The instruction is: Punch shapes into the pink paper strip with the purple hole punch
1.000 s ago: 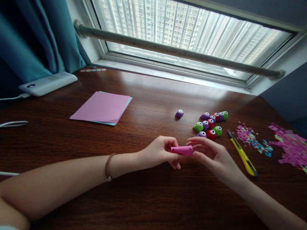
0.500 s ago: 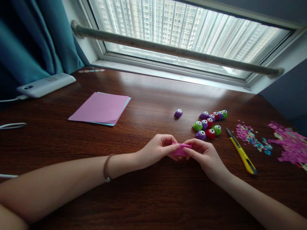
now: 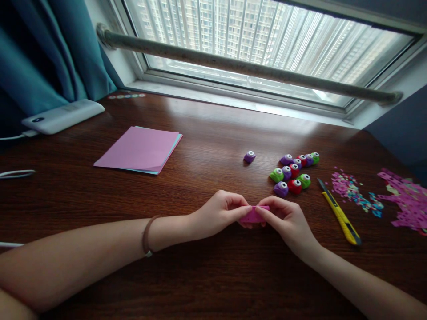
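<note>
**Both hands pinching a small pink paper piece at centre frame**

Centre of the frame, low over the dark wooden desk [image 3: 207, 146]: left hand [image 3: 216, 213] and right hand [image 3: 287, 220] meet fingertip to fingertip, each closed on one end of a small folded pink paper piece [image 3: 254, 215]. Grip from both ends likely keeps the fold flat and tight.

Right of centre, a cluster of small craft punches [image 3: 293, 173] in green, purple and red; one purple punch [image 3: 249, 156] sits apart, just left of it. Yellow utility knife [image 3: 340, 217] lies beside the right hand, within reach. Paper scraps [image 3: 353, 193] and punched pink strips [image 3: 405, 200] at right edge. Stack of coloured sheets [image 3: 140, 149] at middle left; white power bank [image 3: 62, 116] upper left by the curtain.
</note>
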Available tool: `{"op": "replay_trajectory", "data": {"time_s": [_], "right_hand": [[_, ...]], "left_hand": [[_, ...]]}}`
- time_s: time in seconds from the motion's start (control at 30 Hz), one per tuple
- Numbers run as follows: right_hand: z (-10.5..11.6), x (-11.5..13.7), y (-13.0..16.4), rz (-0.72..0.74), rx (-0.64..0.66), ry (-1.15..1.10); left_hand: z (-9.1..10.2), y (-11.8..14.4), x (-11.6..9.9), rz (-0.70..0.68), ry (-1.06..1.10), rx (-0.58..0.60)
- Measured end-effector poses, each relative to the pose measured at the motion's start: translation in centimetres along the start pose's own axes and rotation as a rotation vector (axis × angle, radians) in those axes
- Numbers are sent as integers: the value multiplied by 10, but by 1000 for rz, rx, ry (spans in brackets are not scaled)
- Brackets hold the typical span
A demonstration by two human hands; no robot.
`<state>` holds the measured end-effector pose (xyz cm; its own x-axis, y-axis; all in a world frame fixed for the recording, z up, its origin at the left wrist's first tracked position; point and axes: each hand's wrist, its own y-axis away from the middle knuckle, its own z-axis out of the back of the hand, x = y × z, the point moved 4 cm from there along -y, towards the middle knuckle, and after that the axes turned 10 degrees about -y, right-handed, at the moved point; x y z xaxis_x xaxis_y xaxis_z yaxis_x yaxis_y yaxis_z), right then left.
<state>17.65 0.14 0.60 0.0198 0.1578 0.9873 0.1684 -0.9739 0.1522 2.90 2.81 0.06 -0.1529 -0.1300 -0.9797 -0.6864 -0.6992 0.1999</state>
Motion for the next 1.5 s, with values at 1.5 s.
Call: {"op": "replay_trajectory", "data": {"time_s": [1.5], "right_hand": [[-6,26,11,688,180,471]], "left_hand": [[7,2,-12,-259,-138,-37]]}}
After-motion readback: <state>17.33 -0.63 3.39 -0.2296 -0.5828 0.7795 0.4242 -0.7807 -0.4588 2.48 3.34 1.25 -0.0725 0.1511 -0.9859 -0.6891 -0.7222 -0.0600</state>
